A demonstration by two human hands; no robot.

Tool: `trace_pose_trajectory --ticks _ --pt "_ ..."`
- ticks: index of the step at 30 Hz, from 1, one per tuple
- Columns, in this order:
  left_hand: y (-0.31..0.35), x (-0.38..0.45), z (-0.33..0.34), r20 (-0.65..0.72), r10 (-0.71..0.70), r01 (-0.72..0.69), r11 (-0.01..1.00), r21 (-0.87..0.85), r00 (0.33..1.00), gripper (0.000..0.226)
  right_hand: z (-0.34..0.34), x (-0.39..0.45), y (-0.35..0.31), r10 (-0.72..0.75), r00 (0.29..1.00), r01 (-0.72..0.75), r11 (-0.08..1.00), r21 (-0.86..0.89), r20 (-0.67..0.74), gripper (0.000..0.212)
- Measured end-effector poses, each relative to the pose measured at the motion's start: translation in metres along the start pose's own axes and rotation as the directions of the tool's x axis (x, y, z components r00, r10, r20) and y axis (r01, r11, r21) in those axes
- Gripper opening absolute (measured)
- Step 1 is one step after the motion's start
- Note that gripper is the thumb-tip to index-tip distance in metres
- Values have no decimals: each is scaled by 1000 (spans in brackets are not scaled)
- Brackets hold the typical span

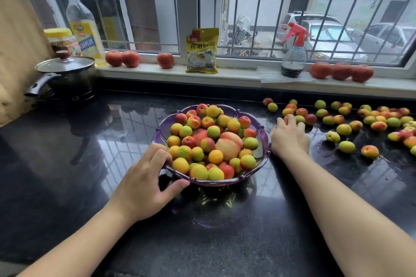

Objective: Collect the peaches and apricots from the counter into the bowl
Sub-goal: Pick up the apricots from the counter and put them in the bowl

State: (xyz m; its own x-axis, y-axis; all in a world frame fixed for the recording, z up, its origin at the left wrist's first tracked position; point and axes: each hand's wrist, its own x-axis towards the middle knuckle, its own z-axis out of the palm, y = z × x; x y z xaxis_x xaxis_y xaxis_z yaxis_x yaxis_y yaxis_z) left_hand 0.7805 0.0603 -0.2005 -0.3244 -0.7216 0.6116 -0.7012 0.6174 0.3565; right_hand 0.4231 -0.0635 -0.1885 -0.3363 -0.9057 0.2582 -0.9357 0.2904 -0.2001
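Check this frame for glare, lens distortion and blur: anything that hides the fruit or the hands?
Head view: daylight from the window mirrors on the glossy black counter, with window bars reflected left of the bowl; wide-angle bending curves the sill and bars; loose fruit at the right edge is slightly soft; left hand and right hand are sharp.

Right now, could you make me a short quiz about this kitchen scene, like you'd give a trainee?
1. True or false: the left hand grips the rim of the bowl.
2. Where does most of the loose fruit lie: left or right of the bowl?
3. What stands beside the lidded pot on the sill: A) oil bottle B) kettle C) toaster?

Key: 1 true. 2 right, where the right hand reaches; whether it grips any yet cannot be told. 3 A.
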Motion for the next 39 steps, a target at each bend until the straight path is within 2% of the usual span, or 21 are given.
trace_pose_trajectory --ticks 3,8,10,12,15,18,21,25,27,29,31,33,36,39 --pt "0 0 0 -3 0 -1 1000 -5 1000 61 5 -2 2 16 992 -9 998 61 -125 31" --pt "-1 0 1 -4 3 -3 1000 -2 1000 60 7 4 15 178 972 -125 943 307 -152 14" --pt "-1 0 2 0 4 -4 1000 -2 1000 60 7 8 24 238 960 -152 883 444 -145 15" --pt "-2 0 2 2 7 -7 1000 -5 1000 60 1 8 28 241 959 -118 815 567 -147 21" --pt "-3 -1 1 2 7 -7 1000 -2 1000 59 -23 5 16 106 983 42 669 742 -151 19" --pt "-2 -2 0 -3 7 -7 1000 10 1000 58 -59 -2 -16 -176 973 220 527 821 -148 24" --pt "-1 0 0 4 3 -3 1000 2 1000 57 -74 -1 -53 -406 912 315 588 746 -65 27" --pt "0 -1 -1 -2 1 -1 1000 -4 1000 59 -69 3 -69 -439 898 293 631 718 20 32" --pt "0 -1 -1 1 0 0 1000 -10 1000 60 -60 4 -54 -345 939 214 599 772 7 28" --pt "0 0 -1 -3 3 -3 1000 -11 1000 60 -45 2 -28 -129 991 114 605 788 -44 21" --pt "0 0 -1 -7 6 -6 1000 -9 1000 61 -26 -4 2 45 995 28 736 676 -91 18" --pt "-1 0 0 -10 15 -15 1000 -1 1000 61 -10 -9 23 107 990 -40 828 559 -89 22" --pt "-1 0 0 -14 18 -18 1000 1 1000 60 -6 -3 28 129 987 -65 858 510 -92 28" --pt "-1 0 1 -20 20 -20 1000 -2 1000 60 -9 11 22 127 991 -106 917 384 -30 50"
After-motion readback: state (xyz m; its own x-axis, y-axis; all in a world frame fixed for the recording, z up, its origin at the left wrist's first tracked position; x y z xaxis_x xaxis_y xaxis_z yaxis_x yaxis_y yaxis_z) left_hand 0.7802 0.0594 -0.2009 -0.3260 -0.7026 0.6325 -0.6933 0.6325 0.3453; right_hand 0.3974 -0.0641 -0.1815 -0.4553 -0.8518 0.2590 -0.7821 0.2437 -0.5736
